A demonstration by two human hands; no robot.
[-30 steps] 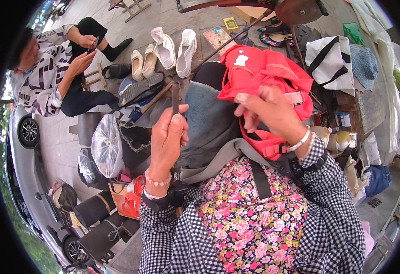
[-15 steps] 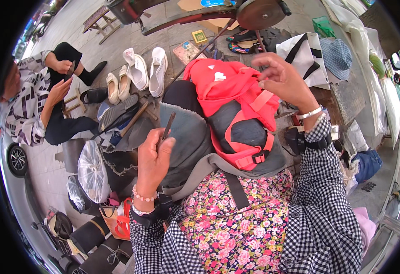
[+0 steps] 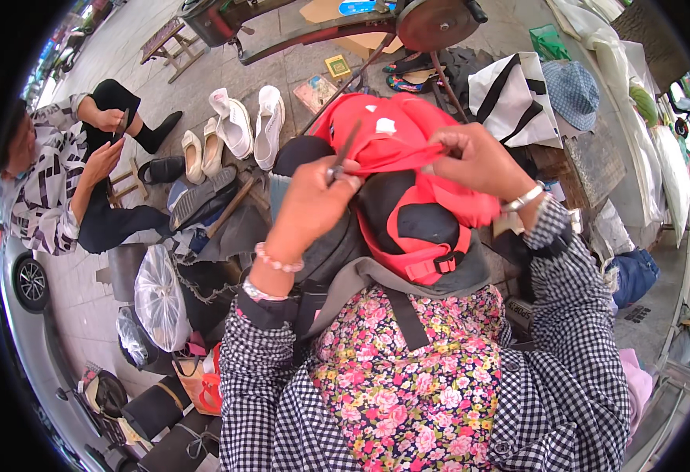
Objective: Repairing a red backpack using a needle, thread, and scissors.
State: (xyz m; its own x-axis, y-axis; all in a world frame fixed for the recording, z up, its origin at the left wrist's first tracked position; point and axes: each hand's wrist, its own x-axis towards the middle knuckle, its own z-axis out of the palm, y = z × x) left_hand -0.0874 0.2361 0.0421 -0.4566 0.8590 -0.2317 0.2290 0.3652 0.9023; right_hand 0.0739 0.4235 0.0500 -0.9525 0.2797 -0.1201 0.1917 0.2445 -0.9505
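Note:
A red backpack (image 3: 405, 115) with dark grey padding and straps lies across my lap, over a grey apron (image 3: 349, 285). My right hand (image 3: 480, 163) is closed on its fabric and stretches an edge of it toward the left. At the other end of this edge is my left hand (image 3: 313, 202), whose fist grips a thin dark tool (image 3: 348, 145) like a narrow blade, pointing up and away. Left fingertips touch or nearly touch the red fabric; whether they also pinch it I cannot tell. The black buckle (image 3: 445, 263) hangs at the bag's near end.
A hand-cranked machine (image 3: 321, 33) with a large wheel stands ahead. White shoes (image 3: 269, 126), a hammer (image 3: 231, 208) and a plastic bag (image 3: 160, 299) lie at left. Another person (image 3: 53, 177) sits at far left holding a phone. A striped bag (image 3: 516, 101) and blue hat (image 3: 571, 94) are at right.
My left hand has moved up and right with the tool, to the backpack. My right hand has come down, closed on the red fabric and pulled its edge taut.

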